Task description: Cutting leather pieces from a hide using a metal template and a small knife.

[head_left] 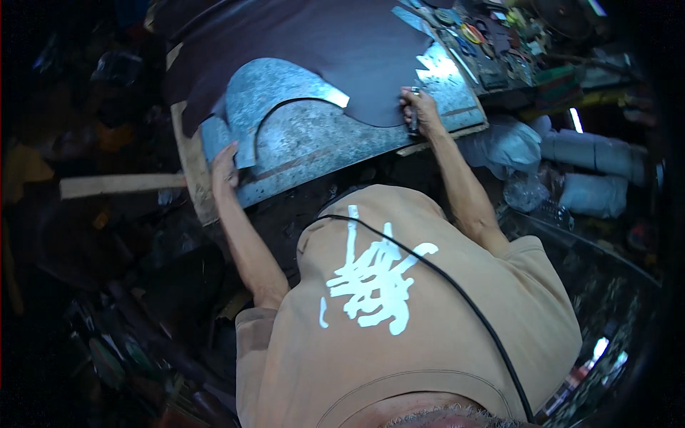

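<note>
A large sheet of dark brown leather [314, 36] covers the far part of a worktable with a scuffed grey top [321, 139]. At its near left lies a curved grey template [260, 82], shaped like a hook. My left hand [225, 167] is at the template's near left end, fingers closed on its edge as far as I can see. Farther right, my right hand [424, 113] is wrapped round a short dark-handled tool [414, 127], upright beside the leather's right edge. The tool's working end is too small to make out.
Scissors [471, 33] and several hand tools crowd a bench at the far right. Plastic-wrapped rolls [592, 157] lie right of the table. A wooden bar [121, 185] juts out from the table's left side. A black cable [442, 274] runs across my shirt.
</note>
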Tool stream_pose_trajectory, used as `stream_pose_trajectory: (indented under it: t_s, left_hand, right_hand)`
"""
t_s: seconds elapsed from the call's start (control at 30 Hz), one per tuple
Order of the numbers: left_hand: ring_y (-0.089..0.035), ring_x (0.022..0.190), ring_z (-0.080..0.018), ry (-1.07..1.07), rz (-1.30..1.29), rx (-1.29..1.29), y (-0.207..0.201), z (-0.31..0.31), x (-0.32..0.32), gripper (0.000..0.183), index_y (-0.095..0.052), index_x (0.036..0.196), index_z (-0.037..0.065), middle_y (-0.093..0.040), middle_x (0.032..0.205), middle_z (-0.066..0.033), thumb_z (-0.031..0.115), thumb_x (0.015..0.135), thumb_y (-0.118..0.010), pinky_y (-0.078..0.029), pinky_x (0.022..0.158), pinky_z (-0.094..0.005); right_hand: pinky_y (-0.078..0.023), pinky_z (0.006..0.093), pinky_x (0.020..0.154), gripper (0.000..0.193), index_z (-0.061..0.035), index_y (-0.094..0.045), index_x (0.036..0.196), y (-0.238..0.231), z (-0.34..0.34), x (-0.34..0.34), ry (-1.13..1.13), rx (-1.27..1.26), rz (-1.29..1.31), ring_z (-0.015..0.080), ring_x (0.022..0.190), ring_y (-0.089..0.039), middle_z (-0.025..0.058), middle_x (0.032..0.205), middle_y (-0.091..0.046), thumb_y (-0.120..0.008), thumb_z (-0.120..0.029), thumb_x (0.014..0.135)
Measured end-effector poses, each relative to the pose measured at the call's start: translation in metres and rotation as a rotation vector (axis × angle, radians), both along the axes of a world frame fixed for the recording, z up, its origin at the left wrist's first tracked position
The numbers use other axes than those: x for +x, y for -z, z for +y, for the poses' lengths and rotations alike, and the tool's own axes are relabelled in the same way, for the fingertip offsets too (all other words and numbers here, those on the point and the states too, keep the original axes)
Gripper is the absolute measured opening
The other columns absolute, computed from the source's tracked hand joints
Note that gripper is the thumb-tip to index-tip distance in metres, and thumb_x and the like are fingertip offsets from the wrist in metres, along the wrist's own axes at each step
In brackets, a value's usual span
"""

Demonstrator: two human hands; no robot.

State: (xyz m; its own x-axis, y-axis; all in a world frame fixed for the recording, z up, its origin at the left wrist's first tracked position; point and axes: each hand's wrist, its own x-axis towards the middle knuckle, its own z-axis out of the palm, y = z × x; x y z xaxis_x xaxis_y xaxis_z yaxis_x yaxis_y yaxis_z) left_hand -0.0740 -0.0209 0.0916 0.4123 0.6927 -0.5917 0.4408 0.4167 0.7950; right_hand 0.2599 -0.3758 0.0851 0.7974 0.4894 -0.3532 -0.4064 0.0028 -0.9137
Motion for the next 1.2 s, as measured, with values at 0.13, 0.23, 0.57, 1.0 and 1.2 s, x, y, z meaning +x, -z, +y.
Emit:
stream_pose_trajectory:
  t_s: [0.13, 0.23, 0.57, 1.0, 1.2]
  left_hand:
    - [-0.059, 0.068, -0.0081, -0.107, -0.461, -0.217, 0.011, -0.023, -0.009, 0.022, -0.063, 0.107, 0.005, -0.065, 0.089, -0.0001, 0.018, 0.090, -0.067, -0.045, 0.053, -0.0212]
    - [-0.065, 0.079, -0.0139, -0.035, -0.525, -0.316, 0.009, -0.054, -0.023, 0.016, -0.061, 0.104, 0.006, -0.066, 0.094, -0.0028, 0.016, 0.092, -0.065, -0.055, 0.065, -0.0284]
    - [-0.066, 0.094, -0.0169, 0.050, -0.581, -0.481, -0.004, -0.134, -0.030, 0.031, -0.056, 0.120, 0.007, -0.066, 0.107, -0.0067, 0.023, 0.094, -0.063, -0.057, 0.078, -0.0333]
    - [-0.067, 0.096, -0.0287, -0.189, -0.672, -0.642, -0.006, -0.097, -0.005, 0.075, -0.048, 0.128, 0.003, -0.064, 0.110, -0.0185, 0.069, 0.093, -0.039, -0.057, 0.080, -0.0430]
    - [-0.069, 0.081, -0.0290, 0.127, -0.132, 0.091, -0.010, -0.036, 0.008, 0.055, -0.057, 0.118, -0.001, -0.068, 0.093, -0.0177, 0.048, 0.096, -0.049, -0.056, 0.071, -0.0393]
  right_hand:
    - [-0.040, 0.0232, 0.036, 0.031, -0.0049, -0.062, 0.094, -0.042, 0.023, -0.041, -0.253, -0.242, -0.010, 0.0078, 0.042, -0.047, 0.0016, 0.067, -0.058, -0.066, -0.035, 0.089]
    - [-0.039, 0.0241, 0.036, 0.042, -0.0035, -0.065, 0.093, -0.063, 0.048, -0.106, -0.582, -0.265, 0.038, 0.0096, 0.040, -0.047, 0.0061, 0.072, -0.065, -0.067, -0.045, 0.086]
    - [-0.033, 0.0251, 0.041, 0.018, -0.0069, -0.062, 0.088, -0.073, 0.098, -0.174, -0.855, -0.249, 0.233, 0.0086, 0.046, -0.045, -0.0011, 0.061, -0.052, -0.073, -0.022, 0.084]
    - [-0.038, 0.0214, 0.052, 0.023, -0.0043, -0.065, 0.093, -0.132, 0.072, -0.170, -0.902, -0.316, 0.186, 0.0066, 0.063, -0.052, -0.0005, 0.074, -0.057, -0.073, -0.024, 0.083]
    - [-0.033, 0.0228, 0.037, 0.029, 0.0041, -0.064, 0.086, -0.187, -0.018, -0.109, -0.893, 0.056, 0.127, 0.0078, 0.043, -0.047, 0.0044, 0.063, -0.058, -0.077, -0.020, 0.076]
